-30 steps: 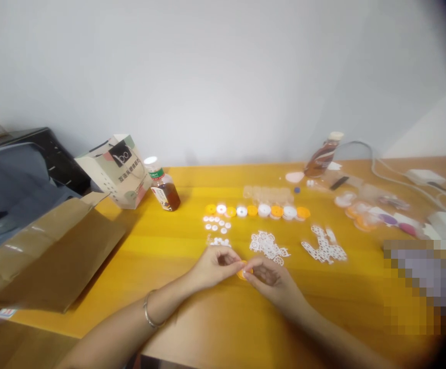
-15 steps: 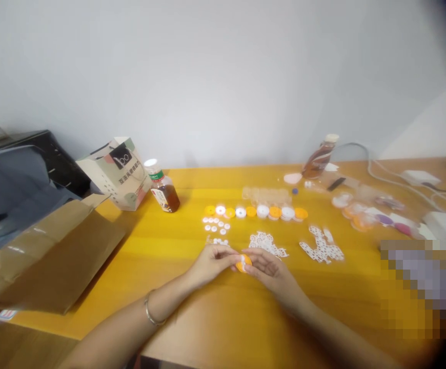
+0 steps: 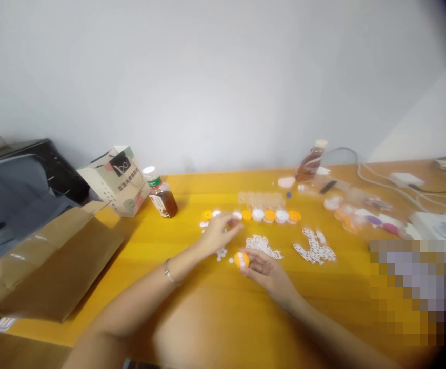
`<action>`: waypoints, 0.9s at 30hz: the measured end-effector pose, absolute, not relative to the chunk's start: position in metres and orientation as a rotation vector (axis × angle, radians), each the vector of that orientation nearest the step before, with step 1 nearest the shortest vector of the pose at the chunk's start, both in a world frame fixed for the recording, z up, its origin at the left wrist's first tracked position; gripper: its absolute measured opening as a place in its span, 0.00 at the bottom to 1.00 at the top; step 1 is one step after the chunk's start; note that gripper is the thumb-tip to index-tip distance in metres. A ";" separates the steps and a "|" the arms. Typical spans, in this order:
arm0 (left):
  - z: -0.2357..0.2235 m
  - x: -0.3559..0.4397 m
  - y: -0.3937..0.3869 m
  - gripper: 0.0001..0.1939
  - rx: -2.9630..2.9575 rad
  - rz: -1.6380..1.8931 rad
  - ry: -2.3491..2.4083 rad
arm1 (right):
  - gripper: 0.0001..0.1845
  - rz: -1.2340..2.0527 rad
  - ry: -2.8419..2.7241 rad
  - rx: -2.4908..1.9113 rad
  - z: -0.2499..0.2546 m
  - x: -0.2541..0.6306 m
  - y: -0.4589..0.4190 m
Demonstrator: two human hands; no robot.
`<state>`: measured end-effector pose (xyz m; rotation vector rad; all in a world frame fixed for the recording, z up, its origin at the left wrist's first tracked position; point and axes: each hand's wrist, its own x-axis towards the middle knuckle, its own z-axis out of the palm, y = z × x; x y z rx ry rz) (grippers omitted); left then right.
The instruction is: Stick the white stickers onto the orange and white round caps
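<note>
My right hand (image 3: 267, 271) grips an orange round disc (image 3: 241, 260) by its edge, with small white pieces on its face. My left hand (image 3: 219, 234) reaches over the near side of a row of orange and white discs (image 3: 269, 216). Its thumb and fingers look apart and nothing shows between them, though motion blurs the fingertips. Beneath and beside it lie small white round pieces (image 3: 221, 253), partly covered by the hand. Just beyond my right hand is a heap of white cut-out pieces (image 3: 260, 245).
Further right lies another group of white cut-out pieces (image 3: 315, 249). Behind the row is a clear plastic tray (image 3: 261, 199). A honey-coloured bottle (image 3: 163, 199), a paper bag (image 3: 119, 182) and a cardboard box (image 3: 61, 266) stand left. A brown drink bottle (image 3: 310, 163) and cables (image 3: 365, 179) are back right.
My left hand has let go of the orange disc and moved up and forward towards the disc row. The right hand keeps the disc in nearly the same place. The view has shifted slightly.
</note>
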<state>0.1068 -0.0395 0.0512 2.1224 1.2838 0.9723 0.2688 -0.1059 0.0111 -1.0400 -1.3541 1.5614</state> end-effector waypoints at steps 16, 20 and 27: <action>0.041 0.171 0.028 0.12 2.258 0.763 1.393 | 0.20 1.549 -1.275 -1.044 0.012 0.267 -0.109; 0.053 0.141 0.008 0.17 1.710 0.832 1.111 | 0.21 1.574 -1.276 -1.044 0.010 0.268 -0.108; 0.048 0.076 -0.059 0.13 0.738 0.975 0.821 | 0.20 1.564 -1.271 -1.074 0.019 0.266 -0.117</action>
